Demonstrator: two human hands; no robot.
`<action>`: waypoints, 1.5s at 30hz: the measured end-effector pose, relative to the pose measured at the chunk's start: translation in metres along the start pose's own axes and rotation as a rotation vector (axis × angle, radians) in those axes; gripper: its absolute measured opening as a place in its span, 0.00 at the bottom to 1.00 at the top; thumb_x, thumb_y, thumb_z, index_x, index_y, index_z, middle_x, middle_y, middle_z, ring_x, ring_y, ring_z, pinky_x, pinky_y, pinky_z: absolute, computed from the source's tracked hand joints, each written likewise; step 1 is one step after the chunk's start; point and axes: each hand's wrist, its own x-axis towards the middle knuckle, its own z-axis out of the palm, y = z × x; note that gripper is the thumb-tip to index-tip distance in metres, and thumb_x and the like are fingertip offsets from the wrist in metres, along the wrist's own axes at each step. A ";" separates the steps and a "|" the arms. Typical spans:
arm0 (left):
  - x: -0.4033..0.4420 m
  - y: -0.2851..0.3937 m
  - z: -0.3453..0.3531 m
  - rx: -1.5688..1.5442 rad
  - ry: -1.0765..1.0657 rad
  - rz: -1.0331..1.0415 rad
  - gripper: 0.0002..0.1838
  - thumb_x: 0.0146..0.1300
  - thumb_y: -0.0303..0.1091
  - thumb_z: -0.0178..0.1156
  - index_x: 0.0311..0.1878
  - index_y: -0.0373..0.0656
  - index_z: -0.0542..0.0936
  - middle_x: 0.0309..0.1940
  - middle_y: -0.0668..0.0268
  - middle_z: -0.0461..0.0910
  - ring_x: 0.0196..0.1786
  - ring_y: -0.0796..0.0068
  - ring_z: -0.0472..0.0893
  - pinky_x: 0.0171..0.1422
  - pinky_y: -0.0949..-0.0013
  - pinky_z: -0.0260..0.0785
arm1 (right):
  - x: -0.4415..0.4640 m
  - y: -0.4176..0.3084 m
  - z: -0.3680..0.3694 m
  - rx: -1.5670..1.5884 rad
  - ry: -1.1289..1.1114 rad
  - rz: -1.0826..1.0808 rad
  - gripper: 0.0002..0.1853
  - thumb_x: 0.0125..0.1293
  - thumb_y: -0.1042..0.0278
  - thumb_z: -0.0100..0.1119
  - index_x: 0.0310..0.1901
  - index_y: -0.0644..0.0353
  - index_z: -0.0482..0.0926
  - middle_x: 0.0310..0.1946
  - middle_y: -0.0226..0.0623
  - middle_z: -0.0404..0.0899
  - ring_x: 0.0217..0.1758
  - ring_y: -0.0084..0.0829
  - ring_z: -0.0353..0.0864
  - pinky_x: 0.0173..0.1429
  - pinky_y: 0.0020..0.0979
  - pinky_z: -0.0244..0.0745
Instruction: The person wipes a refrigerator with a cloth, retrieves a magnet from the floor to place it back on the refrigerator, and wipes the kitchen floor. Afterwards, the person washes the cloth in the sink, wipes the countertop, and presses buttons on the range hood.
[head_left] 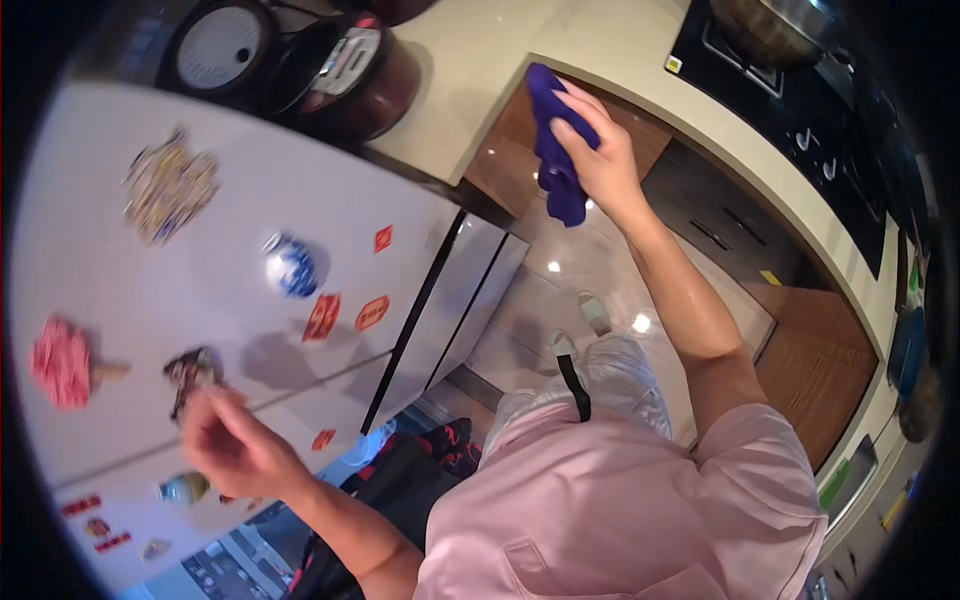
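My right hand (597, 150) is closed around a dark purple cloth (560, 170), which hangs in folds below the fingers, above the floor near the counter edge. On the other side, my left hand (235, 440) is raised in front of the white fridge door (230, 340). Its fingers are blurred and partly curled, close to a small dark fridge magnet (190, 375); whether they touch it I cannot tell. Also on the door are a pink popsicle-shaped magnet (63, 362), a blue-and-white vase-shaped magnet (291, 265) and a beige cluster-like magnet (170, 187).
A dark red cooker (365, 90) stands on the pale countertop (480, 70) behind the fridge. A black gas hob (790, 130) with a metal pot (775, 25) lies at upper right. Wooden cabinets (815, 350) line the right side. Red stickers (322, 317) dot the fridge.
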 end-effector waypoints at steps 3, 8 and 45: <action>-0.080 -0.008 0.034 0.013 -0.369 -0.122 0.06 0.58 0.20 0.59 0.38 0.35 0.74 0.35 0.60 0.77 0.33 0.76 0.75 0.38 0.74 0.70 | -0.054 0.076 -0.050 0.214 0.179 0.438 0.18 0.66 0.69 0.57 0.56 0.65 0.73 0.47 0.36 0.78 0.43 0.22 0.78 0.42 0.24 0.75; -0.187 -0.006 0.102 -0.118 -0.963 -0.631 0.08 0.57 0.22 0.61 0.41 0.37 0.76 0.36 0.62 0.78 0.33 0.76 0.78 0.34 0.75 0.71 | -0.186 0.149 -0.084 0.324 0.355 1.002 0.17 0.66 0.63 0.58 0.50 0.64 0.74 0.30 0.33 0.77 0.25 0.23 0.76 0.30 0.24 0.73; -0.442 -0.154 0.197 0.227 -0.937 -0.225 0.38 0.45 0.35 0.70 0.61 0.45 0.65 0.56 0.48 0.69 0.57 0.46 0.70 0.61 0.51 0.64 | -0.359 0.626 0.005 -0.374 -0.596 0.778 0.16 0.67 0.69 0.48 0.56 0.58 0.73 0.53 0.45 0.76 0.54 0.39 0.77 0.59 0.32 0.70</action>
